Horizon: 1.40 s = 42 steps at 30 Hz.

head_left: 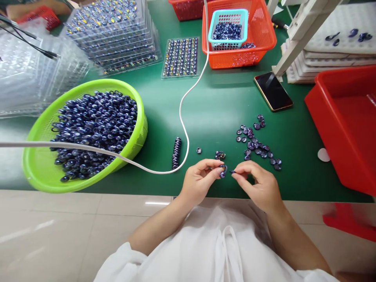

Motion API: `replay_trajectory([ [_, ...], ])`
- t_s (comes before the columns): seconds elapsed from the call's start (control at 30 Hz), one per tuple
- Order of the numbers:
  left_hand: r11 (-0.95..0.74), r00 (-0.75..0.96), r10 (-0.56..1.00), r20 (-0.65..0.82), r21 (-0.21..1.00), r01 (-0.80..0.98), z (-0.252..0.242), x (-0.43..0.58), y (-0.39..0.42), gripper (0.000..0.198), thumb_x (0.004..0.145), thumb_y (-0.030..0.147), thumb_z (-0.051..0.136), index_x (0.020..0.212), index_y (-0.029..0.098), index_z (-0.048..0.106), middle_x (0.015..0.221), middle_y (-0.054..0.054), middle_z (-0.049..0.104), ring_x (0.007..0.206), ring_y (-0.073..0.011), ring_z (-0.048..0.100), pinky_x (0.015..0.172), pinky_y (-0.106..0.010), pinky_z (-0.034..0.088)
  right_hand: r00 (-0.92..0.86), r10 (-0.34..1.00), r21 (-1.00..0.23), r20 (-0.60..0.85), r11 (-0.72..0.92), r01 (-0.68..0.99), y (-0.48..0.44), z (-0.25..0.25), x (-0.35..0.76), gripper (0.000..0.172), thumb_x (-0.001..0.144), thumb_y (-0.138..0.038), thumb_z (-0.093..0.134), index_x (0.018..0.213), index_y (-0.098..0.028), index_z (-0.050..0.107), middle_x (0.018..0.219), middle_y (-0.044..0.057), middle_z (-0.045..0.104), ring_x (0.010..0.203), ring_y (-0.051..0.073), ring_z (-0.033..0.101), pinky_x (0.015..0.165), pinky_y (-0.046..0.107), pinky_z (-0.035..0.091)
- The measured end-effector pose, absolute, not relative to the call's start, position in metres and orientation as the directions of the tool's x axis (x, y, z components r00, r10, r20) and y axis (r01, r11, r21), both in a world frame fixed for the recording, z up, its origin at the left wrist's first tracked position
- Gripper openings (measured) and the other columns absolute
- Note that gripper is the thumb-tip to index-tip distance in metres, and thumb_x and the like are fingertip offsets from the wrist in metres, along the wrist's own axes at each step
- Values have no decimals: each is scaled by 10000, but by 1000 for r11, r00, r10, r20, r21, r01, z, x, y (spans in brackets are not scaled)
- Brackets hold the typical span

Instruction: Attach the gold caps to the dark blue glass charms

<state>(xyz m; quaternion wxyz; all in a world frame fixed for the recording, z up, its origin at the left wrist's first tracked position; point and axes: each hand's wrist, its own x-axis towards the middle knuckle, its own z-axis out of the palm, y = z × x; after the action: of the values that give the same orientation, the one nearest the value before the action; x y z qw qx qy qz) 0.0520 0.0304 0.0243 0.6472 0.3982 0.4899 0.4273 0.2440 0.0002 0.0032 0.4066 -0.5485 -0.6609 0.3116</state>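
Note:
My left hand [202, 178] pinches a glossy dark blue earphone piece with a curved hook [223, 172] between thumb and fingertips. Just to its right, my right hand [258, 182] holds a small dark cap [233, 171], partly covered by the fingertips. The two pieces are apart. Beyond my left fingertips lies another hooked earphone piece [219, 155]. Small round dark caps [255, 145] are scattered past my right hand. On the left, a neat row of dark pieces [176, 152] lies near a single round piece [199, 150].
A lime green basket [142, 129] full of dark blue pieces stands left. A white cable [183, 117] crosses the green table [158, 117]. Behind are stacked clear trays [126, 55], one flat tray [180, 58] and an orange basket [235, 62]. A phone [273, 91] and red bin [329, 113] lie right.

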Motion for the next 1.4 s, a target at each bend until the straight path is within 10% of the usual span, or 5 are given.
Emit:
replay_trajectory([
  [0.23, 326, 134, 944, -303, 920, -219, 25, 57, 26, 122, 717, 226, 843, 832, 191, 822, 836, -40, 812, 746, -150, 737, 714, -227, 611, 99, 995, -992, -25, -12, -126, -5, 5, 213, 54, 877, -218, 725, 891, -258, 691, 877, -21, 710, 740, 110, 669, 656, 215, 556],
  [0.57, 69, 98, 993, -67, 998, -14, 20, 55, 20, 146, 836, 233, 750, 956, 201, 827, 863, -61, 808, 741, -164, 728, 702, -261, 601, 167, 986, -992, 13, 33, -121, -5, 5, 206, 114, 870, -231, 739, 972, -282, 747, 960, -1, 753, 854, 150, 727, 777, 273, 628],
  [1.4, -427, 316, 874, 368, 894, 140, 26, 46, 20, 166, 923, 111, 603, 1022, 191, 709, 887, -89, 776, 813, -187, 715, 741, -313, 583, -27, 998, -932, -50, -56, -357, -13, -3, 203, 110, 904, -271, 702, 1013, -270, 699, 918, 7, 618, 658, 94, 603, 501, 207, 555],
])
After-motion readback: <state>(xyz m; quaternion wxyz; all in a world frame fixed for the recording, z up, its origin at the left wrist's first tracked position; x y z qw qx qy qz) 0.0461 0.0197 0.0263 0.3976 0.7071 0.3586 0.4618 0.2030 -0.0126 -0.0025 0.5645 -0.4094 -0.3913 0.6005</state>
